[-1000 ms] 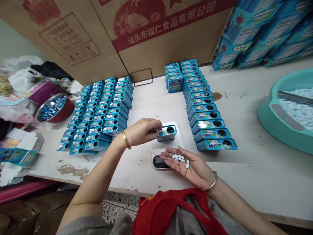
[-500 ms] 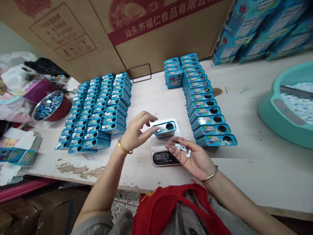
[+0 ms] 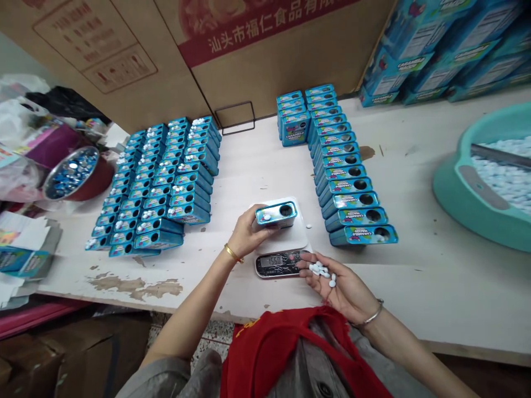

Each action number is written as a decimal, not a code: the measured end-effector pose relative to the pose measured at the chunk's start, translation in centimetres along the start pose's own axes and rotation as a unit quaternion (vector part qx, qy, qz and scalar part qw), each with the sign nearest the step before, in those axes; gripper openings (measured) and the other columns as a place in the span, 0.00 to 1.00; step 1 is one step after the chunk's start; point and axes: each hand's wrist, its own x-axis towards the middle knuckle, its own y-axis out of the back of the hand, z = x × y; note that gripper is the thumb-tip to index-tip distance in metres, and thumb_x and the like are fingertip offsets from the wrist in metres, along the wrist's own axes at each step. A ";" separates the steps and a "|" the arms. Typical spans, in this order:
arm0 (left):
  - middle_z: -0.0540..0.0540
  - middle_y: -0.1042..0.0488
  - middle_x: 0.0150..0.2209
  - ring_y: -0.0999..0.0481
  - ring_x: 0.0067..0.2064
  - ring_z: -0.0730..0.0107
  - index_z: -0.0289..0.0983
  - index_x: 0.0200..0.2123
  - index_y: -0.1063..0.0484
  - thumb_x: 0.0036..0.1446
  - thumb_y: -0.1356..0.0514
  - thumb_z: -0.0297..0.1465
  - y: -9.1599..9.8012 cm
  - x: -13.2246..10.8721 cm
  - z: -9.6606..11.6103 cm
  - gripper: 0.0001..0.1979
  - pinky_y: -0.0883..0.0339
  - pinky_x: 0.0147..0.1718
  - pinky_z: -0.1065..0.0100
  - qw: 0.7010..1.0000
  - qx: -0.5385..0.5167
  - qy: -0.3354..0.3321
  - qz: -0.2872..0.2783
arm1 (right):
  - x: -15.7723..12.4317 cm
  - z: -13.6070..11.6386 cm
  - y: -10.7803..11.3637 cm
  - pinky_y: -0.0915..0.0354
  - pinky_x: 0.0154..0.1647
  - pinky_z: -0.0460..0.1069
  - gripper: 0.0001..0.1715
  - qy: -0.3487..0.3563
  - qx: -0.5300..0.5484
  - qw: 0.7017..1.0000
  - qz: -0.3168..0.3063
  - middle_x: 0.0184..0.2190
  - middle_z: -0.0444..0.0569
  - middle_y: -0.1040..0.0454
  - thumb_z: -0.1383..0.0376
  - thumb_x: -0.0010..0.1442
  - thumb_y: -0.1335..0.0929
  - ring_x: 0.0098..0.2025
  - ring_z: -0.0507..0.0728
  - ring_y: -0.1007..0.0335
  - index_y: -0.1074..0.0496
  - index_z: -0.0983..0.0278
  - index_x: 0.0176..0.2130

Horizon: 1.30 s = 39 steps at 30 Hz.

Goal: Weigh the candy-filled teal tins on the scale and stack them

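Blue oblong tin (image 3: 270, 214), one round hole in top: left hand (image 3: 246, 233) is grasping its left end, holding it over the white digital scale (image 3: 296, 240), contact with the platform being unclear; right hand (image 3: 338, 286): facing palm up near the display panel (image 3: 271, 262), fingers resting half-curled, unclenched, cupping pale-blue candies (image 3: 320, 269); Caramelo-labelled tins (image 3: 350, 200): standing in a row to the right, others forming ranks to the left

The tin (image 3: 274, 215) looks glossy, the cardboard carton (image 3: 249, 80) matt.
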 end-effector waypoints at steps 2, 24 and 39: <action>0.46 0.27 0.39 0.28 0.40 0.69 0.35 0.44 0.35 0.50 0.36 0.37 -0.2 0.0 -0.2 0.20 0.35 0.40 0.68 1.000 -0.006 0.011 0.003 | 0.0 0.0 -0.4 0.28 0.35 0.45 0.10 0.003 0.002 1.000 -0.002 0.32 0.54 0.21 0.68 0.59 0.36 0.33 0.53 0.24 0.25 0.70 0.37; 0.50 0.24 0.40 0.28 0.43 0.68 0.53 0.49 0.31 0.57 0.42 0.30 0.0 -2.8 3.7 0.17 0.47 0.45 0.62 0.854 0.400 -0.310 0.119 | 1.9 -1.0 -4.7 0.28 0.45 0.51 0.12 0.057 0.175 0.982 -0.032 0.32 0.53 0.21 0.71 0.60 0.38 0.37 0.55 0.24 0.27 0.71 0.39; 0.47 0.24 0.38 0.29 0.42 0.67 0.47 0.45 0.28 0.58 0.43 0.28 0.0 -3.3 3.5 0.13 0.45 0.41 0.62 0.860 0.388 -0.297 0.151 | 1.4 -1.0 -5.1 0.28 0.44 0.49 0.09 0.066 0.167 0.983 -0.047 0.33 0.55 0.21 0.73 0.58 0.36 0.35 0.54 0.24 0.26 0.72 0.35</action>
